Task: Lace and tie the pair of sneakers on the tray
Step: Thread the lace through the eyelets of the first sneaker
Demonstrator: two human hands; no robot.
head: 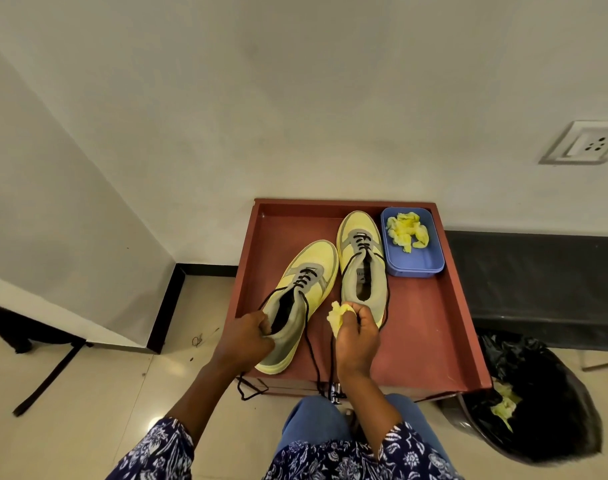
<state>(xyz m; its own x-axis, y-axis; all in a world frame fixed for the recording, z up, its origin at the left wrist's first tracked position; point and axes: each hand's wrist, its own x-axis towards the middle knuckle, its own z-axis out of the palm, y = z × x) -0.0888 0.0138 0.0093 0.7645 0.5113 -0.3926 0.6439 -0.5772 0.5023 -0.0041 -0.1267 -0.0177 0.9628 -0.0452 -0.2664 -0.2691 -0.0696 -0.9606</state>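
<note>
Head | yellow-grey sneakers (330, 271), black laces loose | left grip (247, 336) holds collar | right grip (356, 336) pinches paper wad (338, 318)

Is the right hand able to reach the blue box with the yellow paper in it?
Probably yes. The blue box sits open at the tray's far right corner, with bare tray between it and the right hand. But that hand already pinches a yellow paper wad, so it couldn't grab more.
</note>
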